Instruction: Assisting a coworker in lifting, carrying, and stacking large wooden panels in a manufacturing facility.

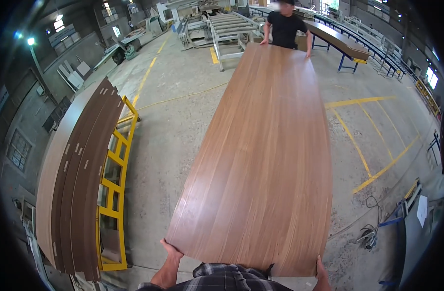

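Observation:
A long brown wood-grain panel (261, 160) stretches away from my body, held off the floor. My left hand (171, 248) grips its near left corner, the fingers mostly hidden under the board. At the near right corner my right hand (321, 267) holds the edge, its fingers also largely out of sight. The far end is held at both corners by a co-worker (284, 26) in a black shirt and dark cap. Against my plaid shirt, the panel's near edge lies close or touching; which of these I cannot tell.
On the left, several brown panels (81, 169) stand on edge against a yellow metal rack (120, 194). A roller-frame machine (231, 29) is behind the co-worker's left. Stacked boards (338, 40) lie on a blue-legged conveyor at far right. Cables (370, 235) sit on the right floor.

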Tool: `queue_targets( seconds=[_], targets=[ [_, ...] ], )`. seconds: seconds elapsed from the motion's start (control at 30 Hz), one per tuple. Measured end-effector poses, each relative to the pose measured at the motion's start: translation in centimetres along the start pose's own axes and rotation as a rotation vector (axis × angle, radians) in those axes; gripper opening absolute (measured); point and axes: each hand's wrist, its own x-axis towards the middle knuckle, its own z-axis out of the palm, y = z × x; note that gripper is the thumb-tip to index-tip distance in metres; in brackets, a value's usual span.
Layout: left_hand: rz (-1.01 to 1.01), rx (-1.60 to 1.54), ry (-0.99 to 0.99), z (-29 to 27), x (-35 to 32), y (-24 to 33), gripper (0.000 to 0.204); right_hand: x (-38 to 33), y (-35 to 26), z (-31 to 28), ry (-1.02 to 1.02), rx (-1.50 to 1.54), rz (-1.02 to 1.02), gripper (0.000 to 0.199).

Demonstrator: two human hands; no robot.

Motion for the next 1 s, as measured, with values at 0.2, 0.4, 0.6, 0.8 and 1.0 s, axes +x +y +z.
queue_targets(
  seconds=[0.2, 0.4, 0.6, 0.8, 1.0],
  targets=[
    [0.024, -0.001, 0.129, -9.3, -5.7, -0.4, 0.067, -4.6, 3.0, 1.0, -0.038, -0.051, 0.064, 0.064],
    [0.0, -0.071, 0.2, -14.2, -11.2, -2.7, 0.065, -5.5, 4.0, -1.8, 0.146, -0.342, 0.122, 0.071],
    [0.029, -0.113, 0.342, -15.4, -14.4, -5.1, 0.063, -3.4, 1.5, -3.2, 0.082, -0.395, 0.167, 0.071],
    [0.177, -0.251, 0.137, -12.5, -17.8, -7.8, 0.063, 3.5, -1.1, -3.6, 0.008, -0.399, 0.059, 0.079],
    [0.261, -0.177, 0.365, -11.0, -20.5, -11.4, 0.067, 6.6, -5.8, -2.8, -0.08, -0.488, 0.073, 0.078]
  ],
)
